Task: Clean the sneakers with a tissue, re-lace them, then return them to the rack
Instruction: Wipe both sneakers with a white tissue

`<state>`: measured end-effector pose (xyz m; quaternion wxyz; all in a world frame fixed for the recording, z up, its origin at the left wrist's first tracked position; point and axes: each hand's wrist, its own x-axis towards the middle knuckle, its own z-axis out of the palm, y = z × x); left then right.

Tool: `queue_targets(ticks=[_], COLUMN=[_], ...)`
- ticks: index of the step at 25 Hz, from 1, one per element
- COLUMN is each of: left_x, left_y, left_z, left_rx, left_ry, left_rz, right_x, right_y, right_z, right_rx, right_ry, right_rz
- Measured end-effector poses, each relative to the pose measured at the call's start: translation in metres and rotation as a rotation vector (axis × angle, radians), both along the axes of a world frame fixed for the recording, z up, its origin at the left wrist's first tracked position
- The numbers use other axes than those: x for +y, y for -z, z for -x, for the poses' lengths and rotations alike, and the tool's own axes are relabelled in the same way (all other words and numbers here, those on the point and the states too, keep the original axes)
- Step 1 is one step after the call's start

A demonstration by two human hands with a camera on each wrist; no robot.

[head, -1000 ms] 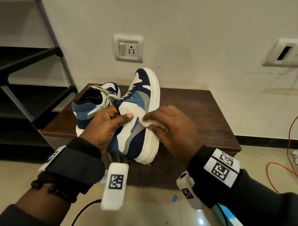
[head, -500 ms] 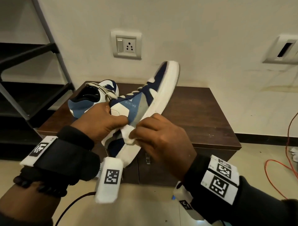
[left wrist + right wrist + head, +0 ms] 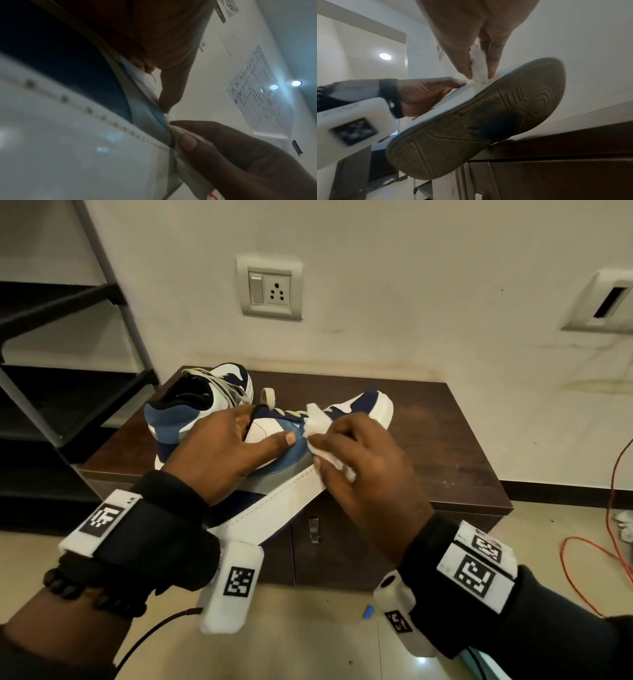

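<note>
My left hand grips a blue, navy and white sneaker by its collar, thumb laid along the side panel, and holds it tilted above the cabinet's front edge with the toe pointing away. My right hand pinches a crumpled white tissue against the sneaker's side near the laces. The right wrist view shows the tissue pressed between fingers onto the white midsole above the grey tread. The second sneaker stands laced on the cabinet top, behind my left hand.
A dark wooden cabinet stands against the white wall under a socket plate. The black metal shoe rack is at the left. An orange cable trails on the floor at the right.
The held sneaker has tipped from nearly upright to lying lower and flatter over the cabinet edge. My right hand with the tissue has moved from the heel side up toward the laces.
</note>
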<state>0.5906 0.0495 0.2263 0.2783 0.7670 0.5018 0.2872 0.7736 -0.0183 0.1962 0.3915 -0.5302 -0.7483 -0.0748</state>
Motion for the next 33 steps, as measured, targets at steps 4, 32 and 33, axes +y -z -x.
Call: queue_targets(ticks=[4, 32, 33], left_x=[-0.001, -0.018, -0.017], left_y=[0.002, 0.001, 0.001], left_z=[0.003, -0.029, -0.029], left_rx=[-0.054, 0.222, 0.230], left_ry=[0.078, 0.030, 0.019], left_rz=[0.086, -0.189, -0.188], right_x=[0.017, 0.015, 0.012], right_y=[-0.011, 0.014, 0.019], right_z=[-0.030, -0.026, -0.016], right_rx=[0.040, 0.112, 0.083], right_ry=[0.116, 0.296, 0.215], right_rz=[-0.010, 0.208, 0.179])
